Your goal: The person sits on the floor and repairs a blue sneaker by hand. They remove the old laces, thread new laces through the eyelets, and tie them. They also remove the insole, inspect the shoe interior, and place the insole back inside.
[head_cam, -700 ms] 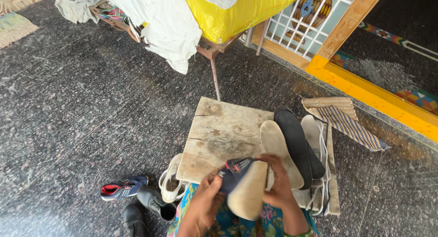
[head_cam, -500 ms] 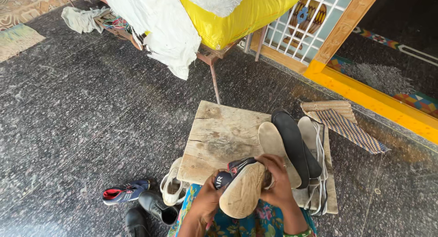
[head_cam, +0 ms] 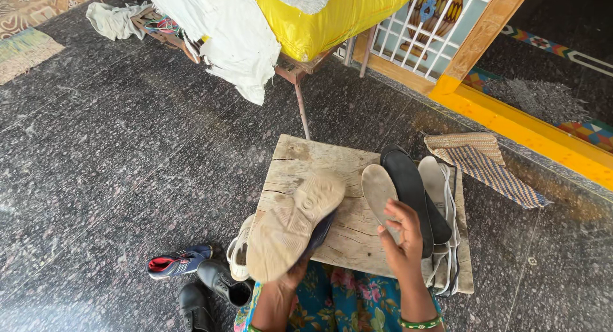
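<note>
Left hand (head_cam: 290, 278) gripping shoe (head_cam: 295, 225) from beneath, sole turned up for viewing, over near-left edge of wooden board (head_cam: 319, 163). Right hand (head_cam: 401, 242) hovering open, empty, fingers touching pale insole (head_cam: 378, 190); dark insoles (head_cam: 408, 191) lying right.

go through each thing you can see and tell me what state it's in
Shoe: sole up, held by left hand.
Right hand: open, touching beige insole.
Black insole: flat on wooden board.
Blue sneaker: on its side on floor.
Black shoes: upright.
</note>
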